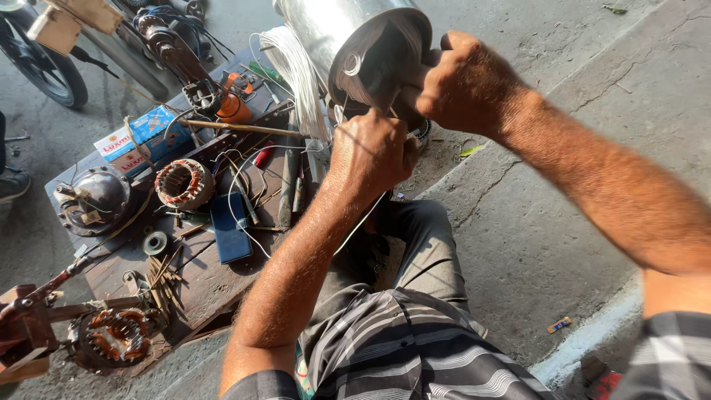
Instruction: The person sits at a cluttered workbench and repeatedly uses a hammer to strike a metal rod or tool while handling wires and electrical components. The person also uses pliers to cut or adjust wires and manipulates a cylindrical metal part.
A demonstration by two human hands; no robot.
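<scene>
Right hand [466, 89]: fingers clenched around a dark handle-like part at the open mouth of a shiny metal motor housing [348, 37]. Knuckles face the camera; what exactly sits inside the fist is hidden.

Left hand [370, 152]: fingers curled shut just below the housing mouth, pinching pale winding wire [363, 218] that trails down from the fist toward the lap. The fingertips themselves are out of sight behind the back of the hand.

Housing: cylindrical, bright steel, tilted, held up between the two hands above the near edge of a low wooden work board [215, 281]. Its open end faces the person, with pale strands showing inside.

Beside the housing, to its left, a bundle of white strands [296, 74] hangs down over the board.

On the board: a copper-wound stator [184, 184] near the middle, a dark blue flat case [228, 237] just beside it, a domed metal end cover [96, 200] at the left edge, a small blue and white carton [141, 133] behind that, and an orange-handled tool [235, 107] at the back. A second stator [115, 335] with orange-brown coils lies at the near left corner, touching a red hand tool [29, 311].

Person sits on a concrete floor [548, 207], in grey trousers and a striped shirt [400, 348]. A motorcycle wheel [41, 63] stands at the far left.
</scene>
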